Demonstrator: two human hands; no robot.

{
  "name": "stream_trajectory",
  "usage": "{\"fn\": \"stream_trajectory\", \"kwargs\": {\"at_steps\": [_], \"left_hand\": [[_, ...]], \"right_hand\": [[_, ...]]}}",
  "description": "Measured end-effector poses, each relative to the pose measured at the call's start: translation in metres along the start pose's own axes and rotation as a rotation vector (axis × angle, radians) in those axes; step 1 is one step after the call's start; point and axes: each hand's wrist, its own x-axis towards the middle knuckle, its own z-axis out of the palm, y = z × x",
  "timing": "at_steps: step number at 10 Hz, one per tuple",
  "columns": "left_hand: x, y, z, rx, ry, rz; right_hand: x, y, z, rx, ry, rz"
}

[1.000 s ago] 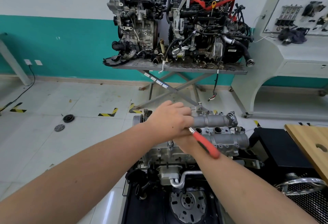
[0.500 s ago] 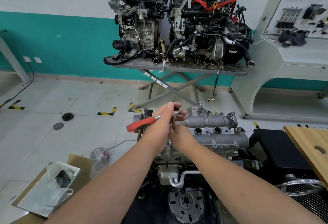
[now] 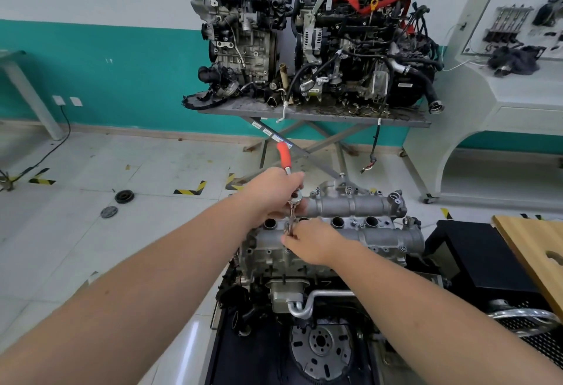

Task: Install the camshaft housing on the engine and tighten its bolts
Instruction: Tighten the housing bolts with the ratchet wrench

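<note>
2 hands are at work: the ratchet (image 3: 292, 189) is gripped by the left hand (image 3: 271, 192), its extension (image 3: 291, 222) pinched by the right hand (image 3: 313, 240). The camshaft housing (image 3: 359, 220) is already seated on the engine (image 3: 283, 262) beneath both hands, so bolt tightening is judged underway, with the number of bolts left unclear.

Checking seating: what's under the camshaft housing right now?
The camshaft housing sits on the engine. Its left end is covered by the left hand and right hand working the ratchet, so the joint there is hidden.
</note>
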Motion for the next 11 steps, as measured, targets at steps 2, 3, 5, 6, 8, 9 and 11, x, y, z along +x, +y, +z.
{"fn": "stream_trajectory", "kwargs": {"at_steps": [2,3,5,6,8,9,11], "left_hand": [[-0.005,0.029,-0.003,0.633,-0.051,0.153],[-0.011,0.034,0.006,1.033,-0.053,0.249],[-0.012,0.000,0.023,1.394,0.249,0.670],[-0.008,-0.034,0.021,0.944,0.472,0.855],[-0.006,-0.045,0.054,-0.305,0.345,0.535],[-0.003,-0.038,0.054,-0.704,0.288,0.275],[0.008,-0.031,0.019,-0.694,0.023,0.017]], "right_hand": [[0.008,0.002,-0.010,-0.080,-0.037,-0.024],[0.012,-0.004,-0.010,-0.093,-0.056,-0.019],[0.014,-0.009,-0.021,0.048,-0.039,0.038],[0.013,-0.010,-0.015,-0.100,-0.070,0.431],[0.013,-0.015,-0.028,0.055,-0.011,-0.001],[0.012,-0.014,-0.028,-0.053,-0.129,0.031],[0.019,-0.019,-0.021,-0.010,-0.124,0.115]]}}
